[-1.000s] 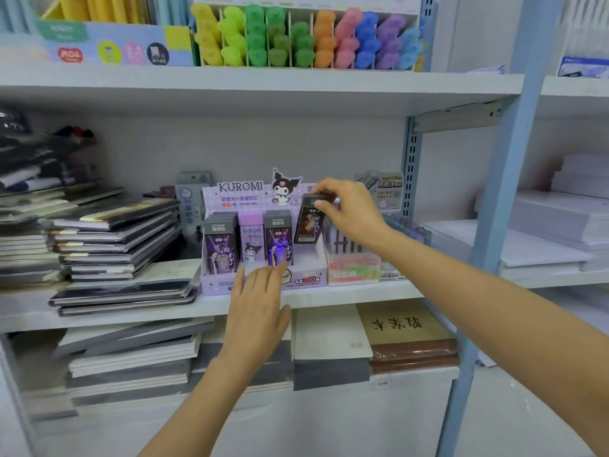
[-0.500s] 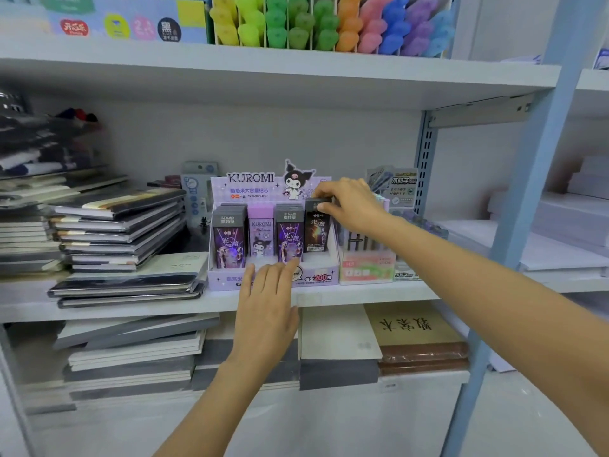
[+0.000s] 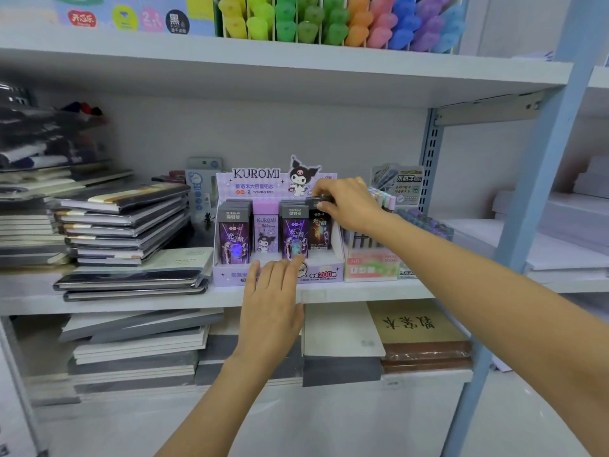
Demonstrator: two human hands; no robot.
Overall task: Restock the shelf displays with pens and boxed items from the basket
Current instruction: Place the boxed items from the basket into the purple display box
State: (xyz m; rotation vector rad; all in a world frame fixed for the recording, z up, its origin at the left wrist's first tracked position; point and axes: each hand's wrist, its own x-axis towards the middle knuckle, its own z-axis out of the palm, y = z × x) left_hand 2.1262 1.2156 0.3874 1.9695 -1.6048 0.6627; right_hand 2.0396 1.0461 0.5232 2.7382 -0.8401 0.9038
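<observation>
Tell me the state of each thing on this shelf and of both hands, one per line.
right hand: pinches the top of the dark box
dark box: upright, in the rightmost slot of the display tray
left hand: fingers straight, laid against the front of the display tray
display tray: upright on the middle shelf
lilac box: upright, second slot from the left
notebook stack: lying flat, left of the display tray
</observation>
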